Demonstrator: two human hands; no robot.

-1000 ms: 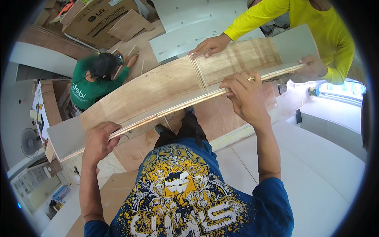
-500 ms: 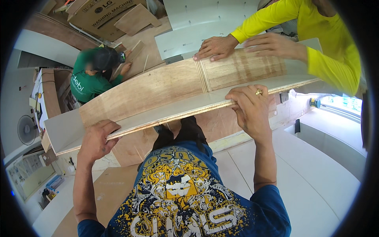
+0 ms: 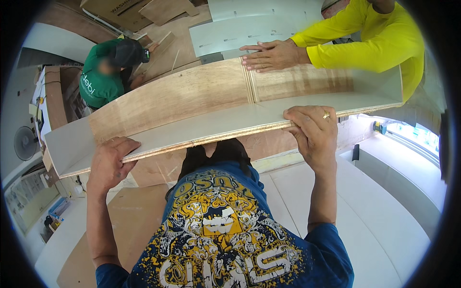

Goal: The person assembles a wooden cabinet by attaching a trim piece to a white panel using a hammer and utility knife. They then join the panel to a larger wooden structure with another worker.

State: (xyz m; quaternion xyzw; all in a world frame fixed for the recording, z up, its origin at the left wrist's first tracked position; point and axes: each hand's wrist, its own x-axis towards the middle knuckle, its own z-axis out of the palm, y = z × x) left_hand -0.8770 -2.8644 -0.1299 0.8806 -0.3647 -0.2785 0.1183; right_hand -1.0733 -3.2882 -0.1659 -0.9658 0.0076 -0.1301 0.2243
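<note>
A long, open plywood trough with pale laminated inner faces (image 3: 206,126) and bare brown plywood on its far side (image 3: 177,98) lies across in front of me. Near its left end, my left hand (image 3: 109,162) is closed over the near edge, thumb below and fingers on top. My right hand (image 3: 314,134), with a ring on one finger, grips the same edge right of the middle. A vertical bundle of thin ply edges (image 3: 250,86) divides the far side. Beside it, a co-worker's hands (image 3: 273,55) lie close together at the top edge.
The co-worker in yellow sleeves (image 3: 355,53) stands across the trough at right. Another person in green (image 3: 103,79) crouches at far left near wood strips. Pale sheets (image 3: 240,41) lie beyond. A brown board (image 3: 129,216) and white panels (image 3: 365,206) are near my body.
The trough's left end has moved slightly up and left in view, and its right end now shows. My hands sit a little farther apart. The co-worker's right-side hand has moved left, beside the other.
</note>
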